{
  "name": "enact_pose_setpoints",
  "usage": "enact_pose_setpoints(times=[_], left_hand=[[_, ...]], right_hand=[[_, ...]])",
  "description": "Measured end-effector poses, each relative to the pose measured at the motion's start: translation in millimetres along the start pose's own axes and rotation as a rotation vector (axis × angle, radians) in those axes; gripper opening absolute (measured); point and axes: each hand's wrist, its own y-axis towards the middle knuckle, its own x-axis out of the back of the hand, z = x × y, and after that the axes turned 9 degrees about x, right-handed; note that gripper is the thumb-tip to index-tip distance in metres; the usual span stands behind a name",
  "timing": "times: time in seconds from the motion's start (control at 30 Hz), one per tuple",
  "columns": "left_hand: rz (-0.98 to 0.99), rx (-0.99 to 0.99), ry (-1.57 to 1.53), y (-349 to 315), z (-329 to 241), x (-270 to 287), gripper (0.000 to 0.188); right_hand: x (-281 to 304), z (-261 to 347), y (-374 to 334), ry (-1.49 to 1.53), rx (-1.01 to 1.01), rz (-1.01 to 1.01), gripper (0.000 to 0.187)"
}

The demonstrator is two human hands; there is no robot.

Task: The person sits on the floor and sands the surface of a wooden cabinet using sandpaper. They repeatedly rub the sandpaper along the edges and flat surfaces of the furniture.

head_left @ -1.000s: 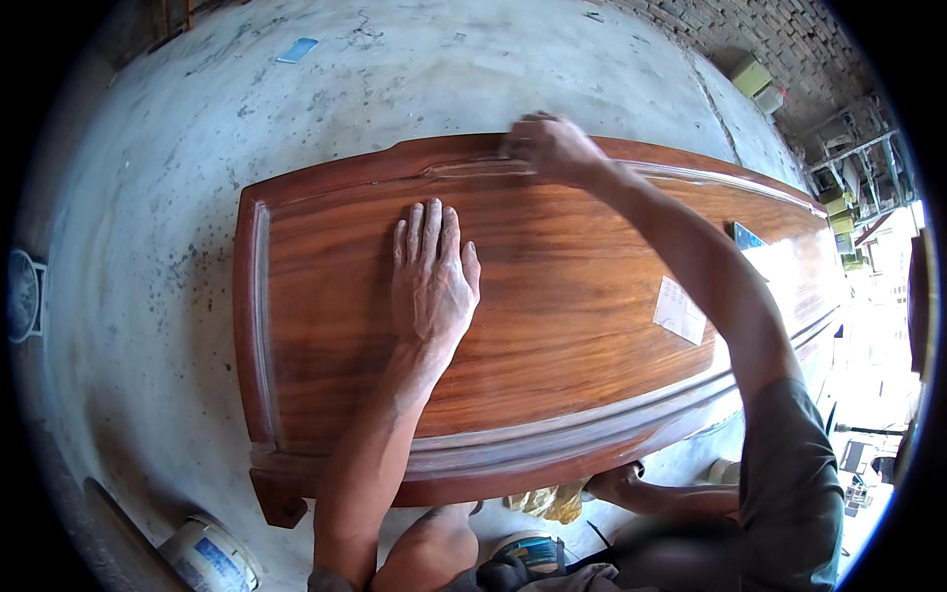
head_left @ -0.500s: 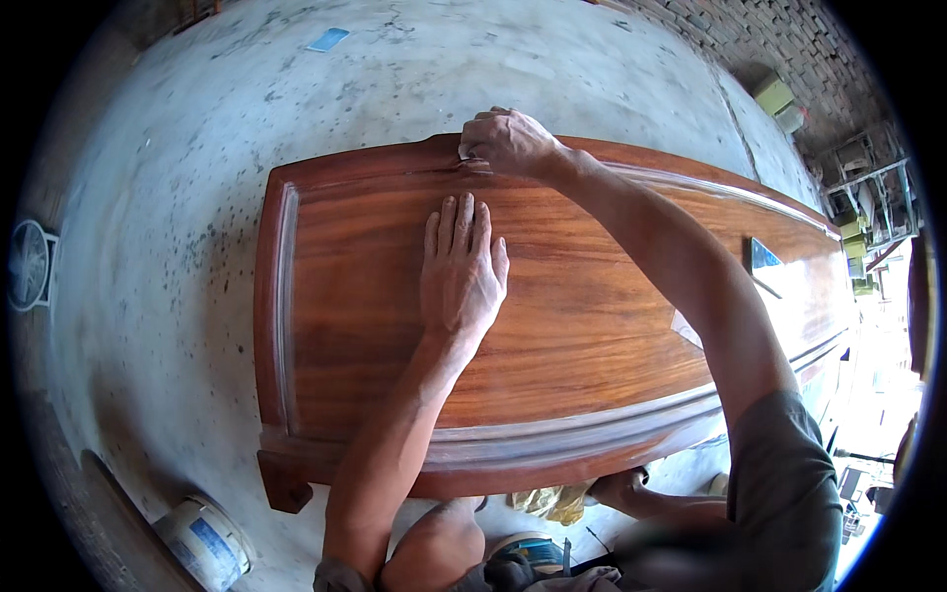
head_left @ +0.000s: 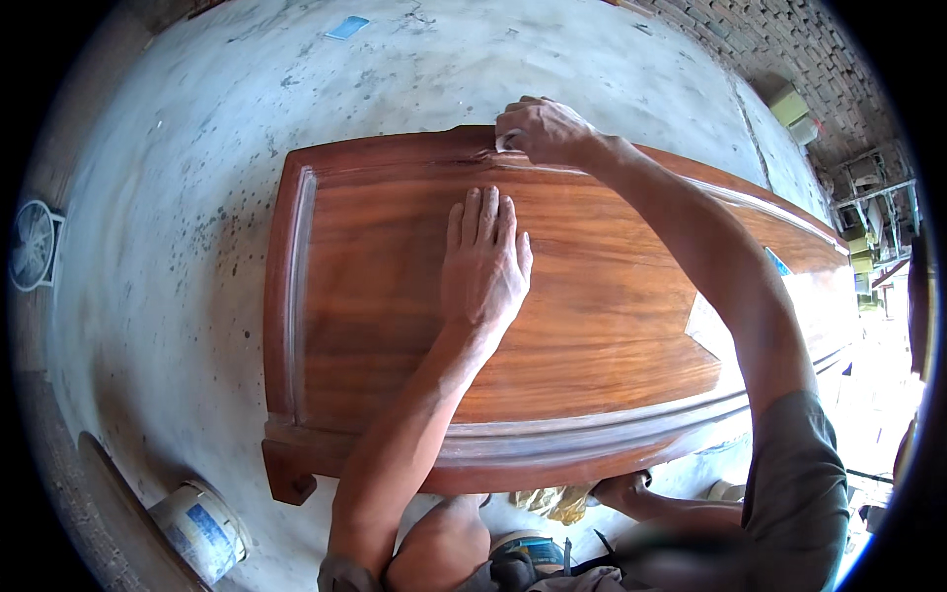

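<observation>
A large reddish-brown wooden panel (head_left: 395,365) with a raised frame lies flat before me. My left hand (head_left: 485,276) rests palm down on its middle field, fingers stretched toward the far side and holding nothing. At the far rim (head_left: 395,148), just right of a step in its outer edge, my right hand (head_left: 546,131) is closed with its fingers bent over the moulding. A small pale piece (head_left: 506,144) shows beneath those fingers; its kind is hidden. Whitish dust lies along the grooves of the near moulding (head_left: 592,424) and on both hands.
Pale sheets (head_left: 706,326) lie on the panel's right part. A white bucket (head_left: 202,533) stands at the lower left, a round white fan (head_left: 36,245) at the far left. A blue sheet (head_left: 347,28) lies on the floor beyond. A yellowish plastic bag (head_left: 552,503) sits under the near edge.
The view has shifted slightly. My right hand has slid a little to the right along the far rim, still closed. My left hand stays flat on the panel.
</observation>
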Motion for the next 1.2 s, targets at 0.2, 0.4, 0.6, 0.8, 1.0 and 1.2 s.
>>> enact_pose_setpoints(times=[0.2, 0.4, 0.6, 0.8, 1.0, 1.2], left_hand=[[0.002, -0.003, -0.02, -1, 3, 1, 0.045], [0.001, -0.003, -0.045, -1, 0, -1, 0.045], [0.013, 0.003, -0.061, -2, 4, 0, 0.045], [0.008, 0.02, -0.027, -2, 1, 0, 0.043], [0.018, -0.001, -0.037, 0, 4, -1, 0.044], [0.017, 0.011, -0.001, -1, 4, 5, 0.043]], right_hand=[[-8, 17, 16, 0.01, 0.002, -0.048, 0.02], [0, 20, 8, 0.164, -0.243, -0.001, 0.016], [30, -26, -115, 0.22, -0.411, -0.041, 0.022], [15, -27, -121, 0.239, -0.381, -0.121, 0.022], [-7, -12, -47, 0.134, -0.074, -0.083, 0.018], [4, 2, -48, 0.131, -0.118, -0.122, 0.015]])
